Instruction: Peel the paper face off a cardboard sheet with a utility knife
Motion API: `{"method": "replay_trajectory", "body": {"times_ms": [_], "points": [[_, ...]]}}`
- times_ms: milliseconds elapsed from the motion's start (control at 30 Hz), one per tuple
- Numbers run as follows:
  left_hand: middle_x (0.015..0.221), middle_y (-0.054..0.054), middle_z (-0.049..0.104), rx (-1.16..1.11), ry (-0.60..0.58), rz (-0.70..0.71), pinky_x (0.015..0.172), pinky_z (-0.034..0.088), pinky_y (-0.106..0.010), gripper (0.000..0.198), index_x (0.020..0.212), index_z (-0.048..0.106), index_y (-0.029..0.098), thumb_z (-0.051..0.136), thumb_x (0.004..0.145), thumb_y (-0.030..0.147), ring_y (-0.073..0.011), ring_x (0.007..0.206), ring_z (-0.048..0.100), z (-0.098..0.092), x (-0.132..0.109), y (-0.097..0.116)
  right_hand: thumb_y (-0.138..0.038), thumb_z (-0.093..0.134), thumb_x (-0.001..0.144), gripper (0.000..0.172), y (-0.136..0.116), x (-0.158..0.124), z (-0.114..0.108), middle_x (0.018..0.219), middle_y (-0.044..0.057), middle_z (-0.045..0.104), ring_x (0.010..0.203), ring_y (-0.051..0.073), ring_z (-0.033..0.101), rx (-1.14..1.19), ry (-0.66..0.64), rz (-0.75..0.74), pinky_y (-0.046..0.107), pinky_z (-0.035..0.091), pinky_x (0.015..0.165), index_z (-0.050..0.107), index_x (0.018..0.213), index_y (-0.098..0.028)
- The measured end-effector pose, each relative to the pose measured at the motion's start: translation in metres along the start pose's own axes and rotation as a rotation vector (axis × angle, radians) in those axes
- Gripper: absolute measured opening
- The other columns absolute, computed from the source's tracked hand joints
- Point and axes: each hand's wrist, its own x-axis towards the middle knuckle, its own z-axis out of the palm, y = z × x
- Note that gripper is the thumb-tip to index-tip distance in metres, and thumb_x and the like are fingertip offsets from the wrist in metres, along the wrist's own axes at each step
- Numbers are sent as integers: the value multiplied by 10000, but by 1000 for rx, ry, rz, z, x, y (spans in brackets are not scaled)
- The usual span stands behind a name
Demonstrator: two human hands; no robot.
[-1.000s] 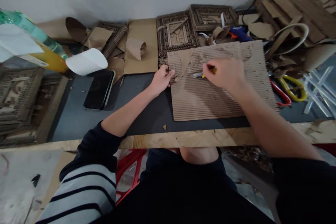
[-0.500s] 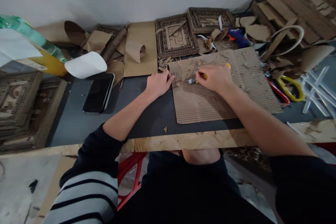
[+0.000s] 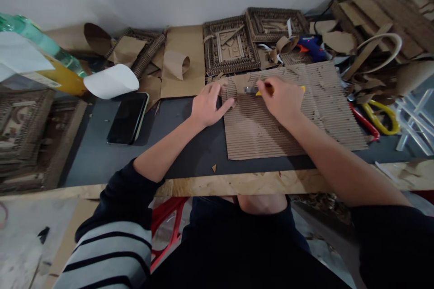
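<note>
The corrugated sheet (image 3: 262,133) lies at one o'clock on the worktop (image 3: 193,160), ridges mostly bare, a paper patch (image 3: 241,82) apparently left towards its ten o'clock corner. The right hand's (image 3: 283,100) fingers clamp the cutter (image 3: 251,90); the left hand (image 3: 206,106), thumb and fingers now spread, reaches further over the nine o'clock edge.

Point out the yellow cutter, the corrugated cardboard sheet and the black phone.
Yellow cutter (image 3: 251,90): head view, on its metal front end.
Corrugated cardboard sheet (image 3: 266,132): head view, on the ridged upper face, toward the near edge.
Black phone (image 3: 126,118): head view, on the middle of its dark screen.
</note>
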Motion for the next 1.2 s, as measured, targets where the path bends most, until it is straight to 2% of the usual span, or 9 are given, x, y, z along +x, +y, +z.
{"method": "replay_trajectory", "body": {"times_ms": [67,167,300,367,500,633,867,1067,1200], "points": [[1583,-148,653,-50,-81,203,1169,536,-492,556,1391,697,288,595,1040,707,-360,1455,625,-2,1,2,-483,500,1134,380,8,3,-3,1214,182,791,1128,386,692,-7,78,-8,525,514,941,782,1140,-229],[1693,-117,570,-7,-170,328,1283,440,-576,370,1264,769,290,628,1060,565,-391,1572,531,-1,3,3,-468,516,1120,391,15,5,-6,1451,209,705,1343,428,589,22,115,-160,614,469,1069,765,1318,-241],[1587,-144,652,102,-23,114,1270,467,-584,196,1057,770,229,589,1049,306,-382,1498,591,5,3,-1,-390,520,1116,339,8,4,-2,1343,119,764,1281,352,652,152,-175,-450,552,505,1091,779,1316,-300],[1526,-147,686,123,63,-3,1245,500,-570,170,1042,753,229,586,1022,253,-369,1425,635,7,3,-4,-361,534,1122,304,1,2,1,1289,88,790,1243,323,683,175,-265,-494,501,536,1050,796,1270,-313],[1474,-141,708,129,132,-26,1225,532,-535,297,1214,739,235,564,979,184,-340,1376,659,8,3,-4,-308,570,1130,268,-10,3,3,1222,79,816,1190,297,718,96,-267,-528,436,541,962,821,1224,-297],[1598,-123,643,138,11,122,1251,519,-528,511,1388,694,228,543,917,98,-324,1462,613,4,1,4,-289,569,1139,273,-15,13,-3,1096,92,826,1041,281,746,-42,-258,-622,397,501,817,840,1148,-256],[1374,-127,740,169,11,-55,1163,602,-466,304,1170,722,217,515,979,103,-301,1317,696,4,2,4,-148,433,1143,394,-21,15,-5,950,101,794,883,241,699,-209,-221,-841,367,420,722,819,1067,-180],[1438,-127,708,169,69,-66,1175,601,-471,298,1200,699,236,546,973,116,-312,1358,675,8,2,0,-252,362,1174,440,-20,18,6,1095,164,778,1006,287,687,-131,-231,-747,378,433,758,791,1158,-151],[1389,-122,716,176,72,-106,1142,612,-469,259,1112,711,234,532,969,112,-313,1342,680,8,2,1,-331,461,1156,350,-6,23,9,1137,122,791,1069,289,696,60,-271,-706,379,474,858,787,1207,-213]]}}
